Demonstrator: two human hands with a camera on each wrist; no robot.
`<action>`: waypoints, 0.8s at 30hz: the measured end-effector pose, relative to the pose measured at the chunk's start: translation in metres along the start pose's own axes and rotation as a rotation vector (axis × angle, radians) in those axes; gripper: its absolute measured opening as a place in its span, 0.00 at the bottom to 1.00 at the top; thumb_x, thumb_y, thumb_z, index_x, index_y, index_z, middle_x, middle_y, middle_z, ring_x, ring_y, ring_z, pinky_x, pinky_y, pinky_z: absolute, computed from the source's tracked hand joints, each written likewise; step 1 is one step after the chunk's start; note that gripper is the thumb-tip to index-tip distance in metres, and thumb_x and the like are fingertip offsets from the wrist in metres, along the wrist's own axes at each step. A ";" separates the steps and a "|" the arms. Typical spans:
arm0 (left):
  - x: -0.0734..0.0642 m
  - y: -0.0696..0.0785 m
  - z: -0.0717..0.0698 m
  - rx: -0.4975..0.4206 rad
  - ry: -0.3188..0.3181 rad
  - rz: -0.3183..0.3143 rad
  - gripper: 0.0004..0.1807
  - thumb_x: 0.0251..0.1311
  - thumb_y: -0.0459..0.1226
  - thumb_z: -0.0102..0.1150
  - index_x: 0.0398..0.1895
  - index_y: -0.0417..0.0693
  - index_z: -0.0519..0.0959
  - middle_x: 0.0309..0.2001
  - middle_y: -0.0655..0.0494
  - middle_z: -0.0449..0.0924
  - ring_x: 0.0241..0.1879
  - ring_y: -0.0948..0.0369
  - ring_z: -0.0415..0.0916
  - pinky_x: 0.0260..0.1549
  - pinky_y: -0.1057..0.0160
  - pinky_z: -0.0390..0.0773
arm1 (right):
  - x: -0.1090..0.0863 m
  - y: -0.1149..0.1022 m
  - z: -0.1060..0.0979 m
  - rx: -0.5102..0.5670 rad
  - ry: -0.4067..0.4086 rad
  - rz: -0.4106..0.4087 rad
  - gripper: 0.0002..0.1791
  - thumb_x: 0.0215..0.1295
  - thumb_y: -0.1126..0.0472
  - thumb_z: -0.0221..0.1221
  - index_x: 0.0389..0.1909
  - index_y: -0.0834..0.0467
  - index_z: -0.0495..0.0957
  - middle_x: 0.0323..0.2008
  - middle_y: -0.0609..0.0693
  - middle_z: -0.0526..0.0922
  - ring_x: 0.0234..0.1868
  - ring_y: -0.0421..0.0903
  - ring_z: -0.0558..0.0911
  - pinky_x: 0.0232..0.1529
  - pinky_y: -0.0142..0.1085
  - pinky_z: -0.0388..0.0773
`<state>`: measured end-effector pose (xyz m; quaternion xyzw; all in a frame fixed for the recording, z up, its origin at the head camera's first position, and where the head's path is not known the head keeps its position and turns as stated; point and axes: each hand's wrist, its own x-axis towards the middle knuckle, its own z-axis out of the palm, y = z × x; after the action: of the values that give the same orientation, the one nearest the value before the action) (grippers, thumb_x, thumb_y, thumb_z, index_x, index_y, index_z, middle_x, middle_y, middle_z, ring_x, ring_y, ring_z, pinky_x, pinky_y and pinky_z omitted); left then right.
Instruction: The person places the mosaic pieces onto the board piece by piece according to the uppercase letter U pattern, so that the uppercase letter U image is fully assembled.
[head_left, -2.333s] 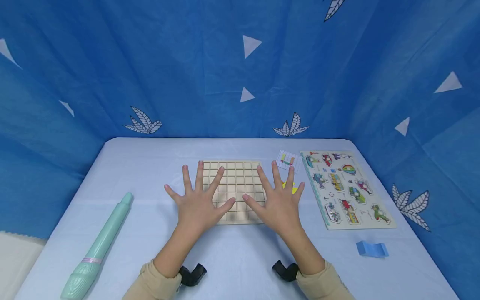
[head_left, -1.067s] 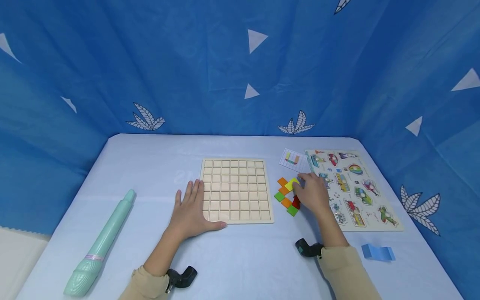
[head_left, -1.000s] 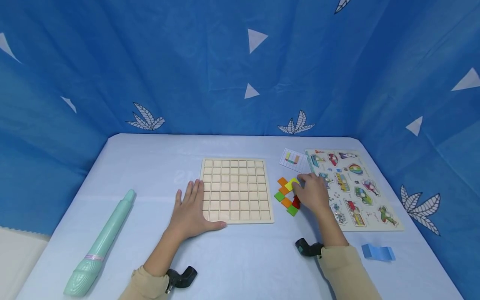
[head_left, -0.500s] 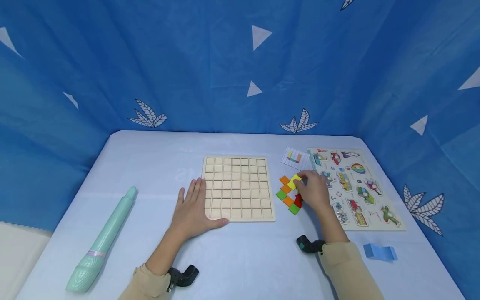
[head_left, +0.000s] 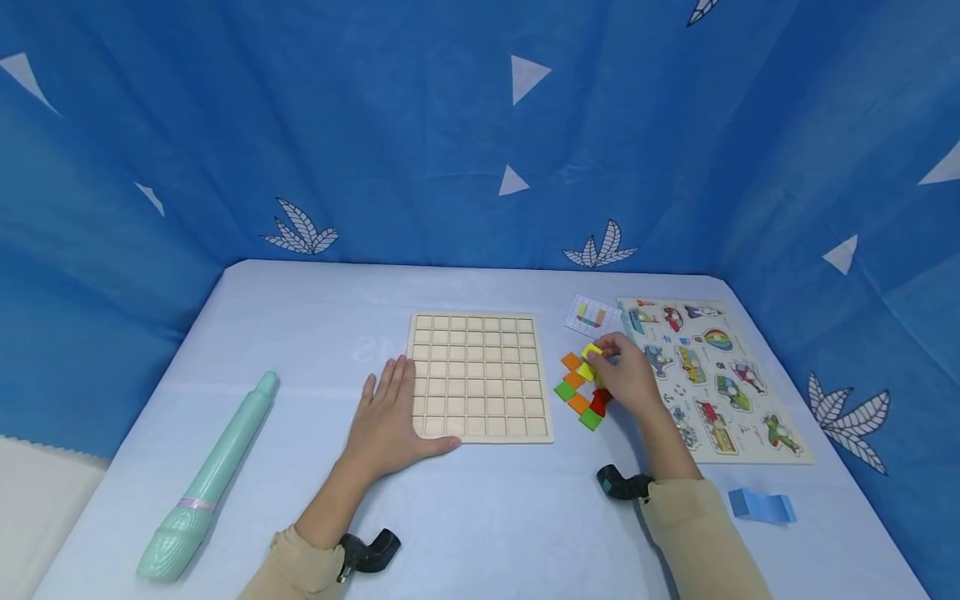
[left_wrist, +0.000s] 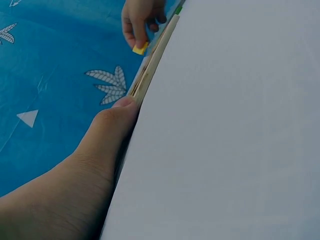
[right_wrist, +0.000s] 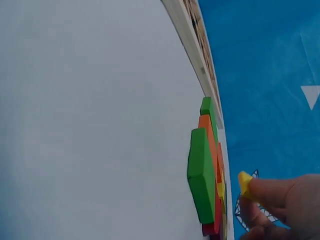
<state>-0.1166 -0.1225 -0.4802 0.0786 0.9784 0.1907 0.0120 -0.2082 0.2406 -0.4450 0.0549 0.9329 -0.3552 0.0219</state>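
Yel. blk (right_wrist: 244,183) lifted, midair: wrist views only

The gridded board (head_left: 481,379) looks matt wood, the wand (head_left: 217,467) glossy plastic.

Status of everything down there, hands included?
Left hand: fingers straight, against the grid board
Right hand: pinching a yellow block, held off the table
Grid board: lying flat
Other blocks: clustered, loose
Card: face up
Puzzle board: flat, pictures up
Green wand: lying down, untouched
Blue piece: untouched
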 end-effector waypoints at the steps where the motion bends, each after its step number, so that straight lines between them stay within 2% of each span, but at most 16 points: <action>1: 0.000 0.000 0.000 -0.001 0.000 0.001 0.79 0.35 0.83 0.52 0.80 0.39 0.39 0.81 0.44 0.37 0.81 0.49 0.34 0.77 0.41 0.37 | 0.001 -0.002 0.000 0.021 -0.008 0.007 0.15 0.71 0.52 0.58 0.53 0.53 0.74 0.48 0.55 0.77 0.41 0.51 0.74 0.29 0.32 0.76; 7: 0.000 0.000 0.000 0.006 0.003 0.004 0.78 0.35 0.83 0.52 0.80 0.40 0.40 0.81 0.44 0.37 0.81 0.49 0.34 0.77 0.41 0.37 | 0.008 -0.017 0.000 0.114 -0.079 -0.026 0.16 0.71 0.51 0.59 0.52 0.55 0.75 0.47 0.57 0.77 0.43 0.52 0.75 0.32 0.31 0.77; 14: 0.001 -0.001 0.000 0.023 0.010 0.013 0.79 0.34 0.83 0.52 0.80 0.40 0.41 0.81 0.45 0.38 0.81 0.50 0.34 0.76 0.40 0.35 | 0.021 -0.041 0.008 0.123 -0.190 -0.051 0.16 0.70 0.50 0.60 0.52 0.54 0.75 0.50 0.55 0.80 0.46 0.51 0.76 0.39 0.32 0.77; 20: 0.001 -0.002 0.001 0.023 0.011 0.018 0.79 0.34 0.82 0.54 0.79 0.39 0.40 0.81 0.45 0.38 0.81 0.50 0.34 0.77 0.42 0.38 | 0.030 -0.068 0.020 0.148 -0.271 -0.084 0.14 0.70 0.51 0.60 0.50 0.53 0.76 0.47 0.55 0.80 0.44 0.52 0.73 0.36 0.35 0.72; 24: 0.000 -0.002 0.001 0.017 0.014 0.024 0.78 0.34 0.82 0.55 0.79 0.39 0.41 0.81 0.45 0.38 0.81 0.50 0.35 0.77 0.43 0.40 | 0.035 -0.084 0.030 0.185 -0.319 -0.136 0.13 0.70 0.52 0.61 0.49 0.54 0.77 0.44 0.54 0.80 0.45 0.52 0.75 0.38 0.38 0.71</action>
<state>-0.1166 -0.1244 -0.4821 0.0891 0.9791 0.1830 0.0021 -0.2526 0.1610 -0.4149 -0.0633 0.8826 -0.4442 0.1404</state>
